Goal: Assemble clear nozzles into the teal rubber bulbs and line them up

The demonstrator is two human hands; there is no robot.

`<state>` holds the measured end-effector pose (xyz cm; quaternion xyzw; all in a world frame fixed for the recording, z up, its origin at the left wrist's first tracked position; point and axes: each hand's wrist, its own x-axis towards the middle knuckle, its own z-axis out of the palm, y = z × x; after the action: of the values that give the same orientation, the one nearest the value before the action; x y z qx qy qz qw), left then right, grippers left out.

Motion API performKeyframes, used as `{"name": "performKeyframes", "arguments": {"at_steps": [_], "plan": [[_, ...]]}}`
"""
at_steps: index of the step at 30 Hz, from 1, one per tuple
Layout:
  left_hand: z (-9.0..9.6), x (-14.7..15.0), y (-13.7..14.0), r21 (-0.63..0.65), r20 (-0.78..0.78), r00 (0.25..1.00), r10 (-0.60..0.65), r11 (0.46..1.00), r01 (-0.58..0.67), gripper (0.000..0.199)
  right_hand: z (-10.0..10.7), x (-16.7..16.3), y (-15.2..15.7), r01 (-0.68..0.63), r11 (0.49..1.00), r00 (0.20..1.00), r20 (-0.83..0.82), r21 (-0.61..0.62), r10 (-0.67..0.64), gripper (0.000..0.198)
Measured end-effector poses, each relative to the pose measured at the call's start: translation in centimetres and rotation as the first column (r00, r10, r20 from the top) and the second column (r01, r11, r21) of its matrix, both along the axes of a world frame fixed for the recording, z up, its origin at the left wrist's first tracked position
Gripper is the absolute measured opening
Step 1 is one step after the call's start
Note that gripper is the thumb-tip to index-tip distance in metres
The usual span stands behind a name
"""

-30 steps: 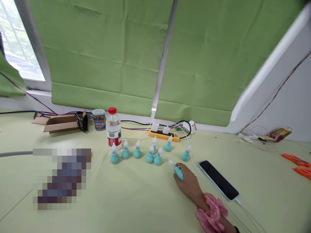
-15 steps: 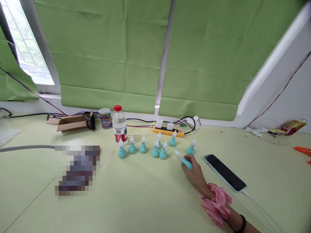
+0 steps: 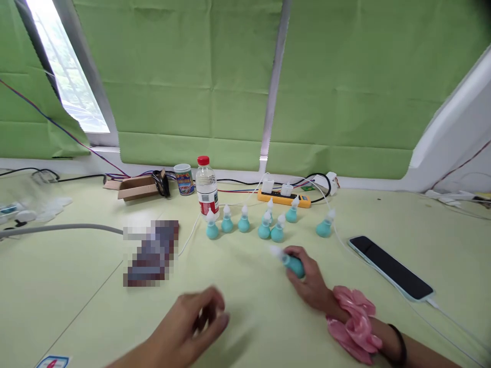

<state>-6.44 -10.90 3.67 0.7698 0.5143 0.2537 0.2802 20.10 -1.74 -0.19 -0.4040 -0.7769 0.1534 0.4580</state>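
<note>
My right hand [image 3: 312, 281] grips a teal bulb syringe [image 3: 294, 266] above the table, its clear pointed tip aimed left and slightly blurred. My left hand [image 3: 192, 324] hovers at the lower middle, fingers loosely curled and thumb apart, holding nothing. Several matching bulb syringes stand upright beyond the hands, among them one at the left [image 3: 212, 230], one in the middle [image 3: 277, 232] and one at the back [image 3: 292, 213]. Another bulb syringe [image 3: 324, 227] leans to the right, close to the white cable. A pink scrunchie [image 3: 355, 322] circles my right wrist.
A red-capped bottle [image 3: 207, 191] stands behind the left syringes, with a can [image 3: 184, 180] and an open cardboard box [image 3: 138, 188] farther left. An orange power strip [image 3: 303, 200] lies at the back. A phone [image 3: 391, 267] on a cable rests right; a pixelated item [image 3: 153, 253] lies left.
My left hand has come into view at the bottom. My right hand still holds the bulb syringe, now slightly lower and farther from the standing ones. The view has shifted left.
</note>
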Motion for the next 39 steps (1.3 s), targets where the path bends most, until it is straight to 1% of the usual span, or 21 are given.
{"name": "performKeyframes", "arguments": {"at_steps": [2, 4, 7, 10, 12, 15, 17, 19, 21, 22, 23, 24, 25, 26, 27, 28, 30, 31, 33, 36, 39], "plan": [[0.2, 1.9, 4.2, 0.028, 0.065, 0.998, 0.01, 1.0, -0.011, 0.022, 0.2, -1.9, 0.0, -0.059, 0.997, 0.993, 0.104, 0.059, 0.052, 0.027], [-0.7, 3.5, 7.7, 0.038, 0.177, 0.984, 0.017, 0.999, -0.024, 0.031, 0.1, -3.3, 0.6, -0.097, 0.988, 0.978, 0.196, 0.122, 0.072, 0.025], [-2.6, 4.6, 10.4, 0.003, 0.324, 0.945, -0.039, 0.999, 0.04, 0.038, -0.3, -3.9, 1.8, -0.134, 0.976, 0.949, 0.304, 0.171, 0.077, 0.02], [-3.6, 4.4, 10.9, -0.09, 0.417, 0.908, -0.036, 0.993, 0.081, 0.04, -0.6, -3.9, 2.4, -0.186, 0.966, 0.937, 0.328, 0.181, 0.119, 0.019], [-3.7, 4.2, 10.8, -0.122, 0.43, 0.902, -0.044, 0.987, 0.106, 0.042, -0.7, -4.0, 2.5, -0.215, 0.96, 0.927, 0.347, 0.181, 0.142, 0.019], [-3.5, 4.0, 10.8, -0.145, 0.43, 0.897, -0.105, 0.972, 0.183, 0.04, -0.5, -4.2, 2.5, -0.217, 0.962, 0.919, 0.367, 0.167, 0.144, 0.017], [-3.4, 4.2, 11.0, -0.208, 0.463, 0.883, -0.076, 0.959, 0.192, 0.042, -0.4, -4.4, 2.5, -0.214, 0.965, 0.922, 0.358, 0.149, 0.15, 0.018], [-3.5, 4.4, 11.4, -0.296, 0.513, 0.859, 0.0, 0.939, 0.177, 0.046, -0.2, -4.5, 2.6, -0.222, 0.969, 0.936, 0.303, 0.105, 0.181, 0.019], [-3.5, 4.3, 11.8, -0.347, 0.563, 0.823, 0.079, 0.926, 0.149, 0.046, -0.2, -4.7, 2.6, -0.217, 0.976, 0.961, 0.177, 0.021, 0.21, 0.019], [-3.6, 4.1, 11.9, -0.343, 0.571, 0.815, 0.104, 0.931, 0.122, 0.046, -0.2, -4.8, 2.6, -0.207, 0.978, 0.973, 0.092, -0.035, 0.21, 0.019], [-3.6, 3.9, 12.1, -0.302, 0.556, 0.824, 0.106, 0.95, 0.082, 0.046, -0.2, -5.0, 2.6, -0.202, 0.974, 0.979, 0.001, -0.106, 0.204, 0.019], [-3.7, 3.6, 12.3, -0.213, 0.508, 0.858, 0.08, 0.976, 0.035, 0.046, -0.2, -5.1, 2.6, -0.207, 0.962, 0.977, -0.095, -0.18, 0.193, 0.018], [-3.7, 3.2, 12.4, -0.074, 0.416, 0.909, 0.029, 0.997, 0.003, 0.046, -0.3, -5.2, 2.6, -0.223, 0.943, 0.966, -0.184, -0.249, 0.18, 0.018], [-3.8, 2.8, 12.6, 0.104, 0.272, 0.962, -0.035, 0.995, 0.006, 0.043, -0.3, -5.2, 2.7, -0.252, 0.918, 0.949, -0.263, -0.307, 0.172, 0.017], [-3.8, 2.4, 12.8, 0.275, 0.1, 0.991, -0.087, 0.96, 0.057, 0.037, -0.4, -5.3, 2.8, -0.287, 0.892, 0.929, -0.329, -0.35, 0.17, 0.017], [-3.9, 2.1, 12.9, 0.404, -0.064, 0.992, -0.113, 0.906, 0.129, 0.031, -0.4, -5.3, 3.0, -0.319, 0.869, 0.91, -0.379, -0.379, 0.169, 0.017], [-4.0, 1.8, 13.1, 0.507, -0.27, 0.957, -0.104, 0.83, 0.234, 0.022, -0.5, -5.4, 3.4, -0.36, 0.836, 0.882, -0.443, -0.413, 0.161, 0.02], [-4.0, 1.7, 13.2, 0.518, -0.311, 0.946, -0.095, 0.818, 0.252, 0.021, -0.5, -5.4, 3.7, -0.377, 0.822, 0.869, -0.469, -0.428, 0.154, 0.021], [-3.9, 1.9, 13.0, 0.526, -0.305, 0.949, -0.082, 0.816, 0.24, 0.024, -0.7, -5.4, 4.2, -0.413, 0.792, 0.839, -0.526, -0.45, 0.139, 0.023], [-3.6, 2.5, 12.3, 0.547, -0.142, 0.987, -0.074, 0.825, 0.14, 0.025, -0.8, -5.6, 4.7, -0.501, 0.727, 0.78, -0.609, -0.469, 0.144, 0.024], [-3.3, 3.2, 11.7, 0.448, 0.088, 0.995, -0.055, 0.894, 0.01, 0.018, -0.9, -6.1, 4.6, -0.58, 0.658, 0.744, -0.641, -0.479, 0.189, 0.025]]}}
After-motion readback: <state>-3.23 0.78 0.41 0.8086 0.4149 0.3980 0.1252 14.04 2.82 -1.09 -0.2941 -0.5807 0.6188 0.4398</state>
